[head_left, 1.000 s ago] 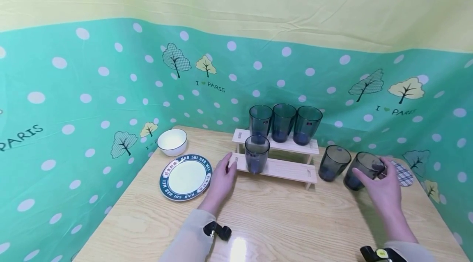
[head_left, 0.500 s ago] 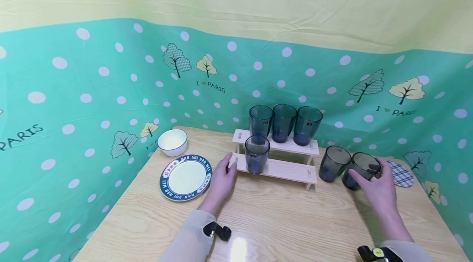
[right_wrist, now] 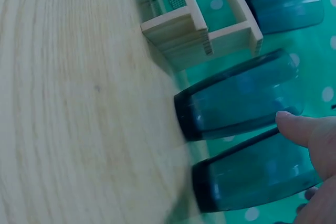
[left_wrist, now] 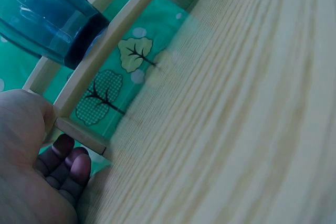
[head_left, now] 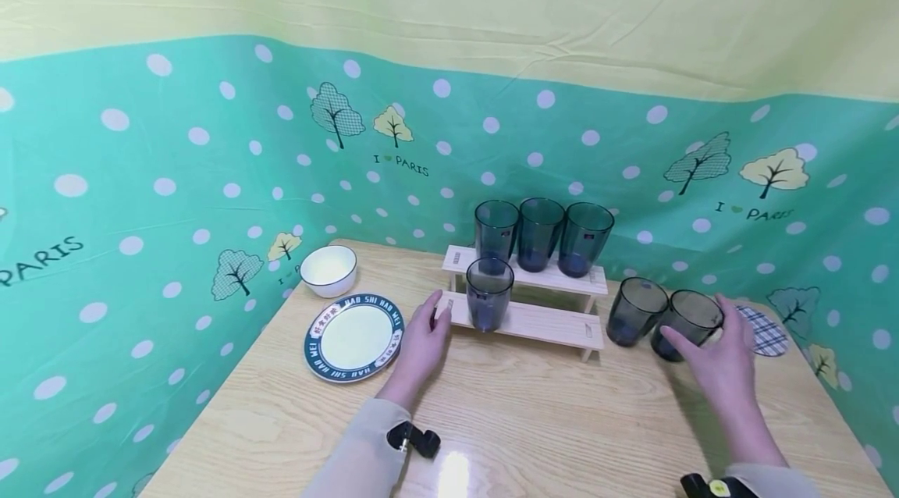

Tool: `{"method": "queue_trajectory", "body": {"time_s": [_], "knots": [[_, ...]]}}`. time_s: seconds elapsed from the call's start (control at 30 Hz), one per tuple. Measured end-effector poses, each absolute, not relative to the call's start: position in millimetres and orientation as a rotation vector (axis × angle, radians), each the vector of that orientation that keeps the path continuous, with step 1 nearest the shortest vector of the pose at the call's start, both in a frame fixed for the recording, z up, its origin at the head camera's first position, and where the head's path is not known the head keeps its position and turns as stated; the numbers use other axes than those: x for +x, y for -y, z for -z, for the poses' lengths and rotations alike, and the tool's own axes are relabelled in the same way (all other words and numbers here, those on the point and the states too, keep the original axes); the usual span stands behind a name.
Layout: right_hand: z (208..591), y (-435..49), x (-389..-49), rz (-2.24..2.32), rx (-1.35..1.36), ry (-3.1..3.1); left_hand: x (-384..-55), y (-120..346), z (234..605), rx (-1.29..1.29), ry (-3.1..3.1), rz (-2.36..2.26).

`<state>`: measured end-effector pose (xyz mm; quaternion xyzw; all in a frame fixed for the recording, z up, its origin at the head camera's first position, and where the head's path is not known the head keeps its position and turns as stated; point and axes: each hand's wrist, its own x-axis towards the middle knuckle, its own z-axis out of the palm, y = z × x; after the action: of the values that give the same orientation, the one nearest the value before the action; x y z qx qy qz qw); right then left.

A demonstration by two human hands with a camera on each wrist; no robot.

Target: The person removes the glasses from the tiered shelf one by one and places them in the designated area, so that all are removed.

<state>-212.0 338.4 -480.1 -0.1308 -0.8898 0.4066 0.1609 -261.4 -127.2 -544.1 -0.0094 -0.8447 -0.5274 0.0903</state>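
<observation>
Now my right hand (head_left: 725,364) holds a glass (head_left: 683,322) toward the far-right corner of the table (head_left: 548,420), my left hand (head_left: 421,342) the rack (head_left: 539,323).

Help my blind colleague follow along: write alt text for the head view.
Right hand grips a smoky glass beside a second glass; left hand is at the left end of a tiered wooden stand bearing four glasses. Farther left: plate, bowl.
</observation>
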Motion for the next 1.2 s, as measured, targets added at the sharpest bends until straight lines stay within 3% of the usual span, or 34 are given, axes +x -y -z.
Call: {"method": "queue_trajectory", "body": {"time_s": [0.63, 1.2], "knots": [[418, -267, -196, -1.037, -0.007, 2.448, -260, 127, 543, -0.029, 2.514, 1.566], [405, -188, -203, -1.305, 0.189, 2.421, -261, 126, 543, -0.025, 2.519, 1.538]]}}
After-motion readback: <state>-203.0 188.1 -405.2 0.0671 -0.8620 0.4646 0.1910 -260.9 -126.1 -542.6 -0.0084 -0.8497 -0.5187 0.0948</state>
